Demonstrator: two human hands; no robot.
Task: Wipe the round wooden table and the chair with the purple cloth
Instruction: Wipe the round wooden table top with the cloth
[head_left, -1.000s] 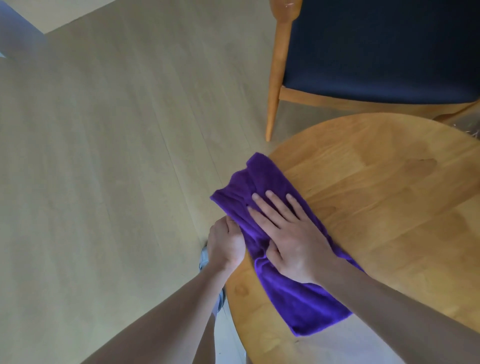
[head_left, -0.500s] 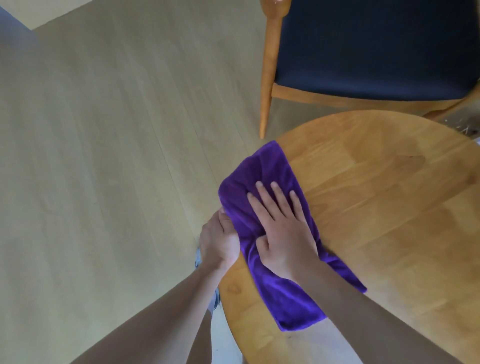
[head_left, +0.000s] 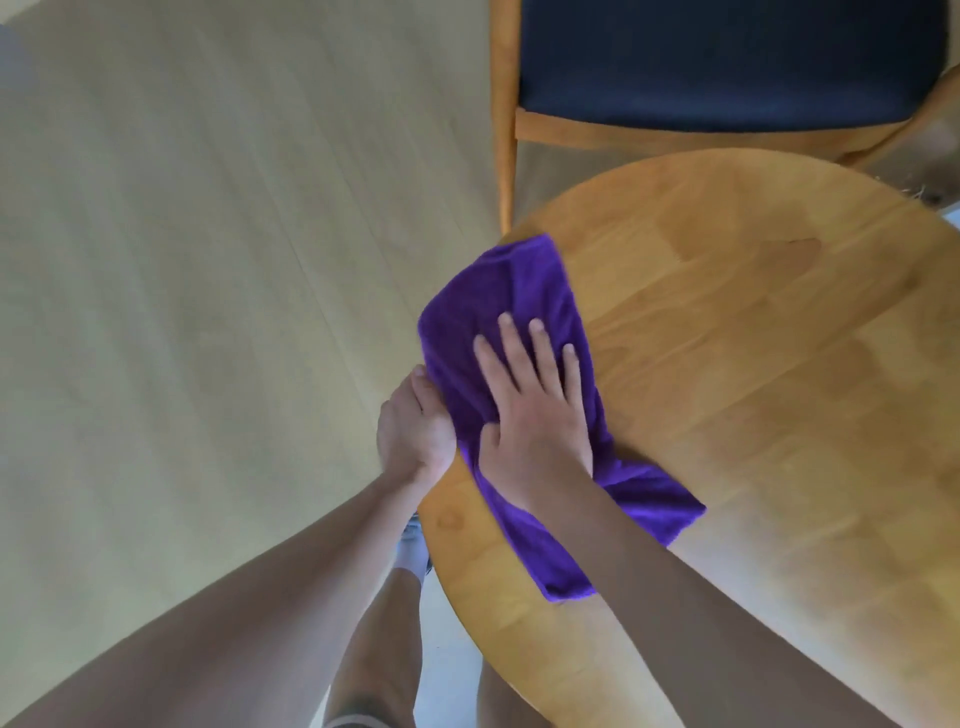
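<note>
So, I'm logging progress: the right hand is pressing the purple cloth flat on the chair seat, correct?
Not quite. In the head view the right hand presses the purple cloth flat on the round wooden table, near its edge, not on the chair seat.

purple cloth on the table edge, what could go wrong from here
1. Part of the purple cloth overhangs the round table's left rim, held flat only by the right hand; a hard sweep might drag it off.
2. The left hand grips the cloth's edge at the rim, so it may bunch rather than wipe flat.
3. The chair sits close behind; a long stroke could bump it.
</note>
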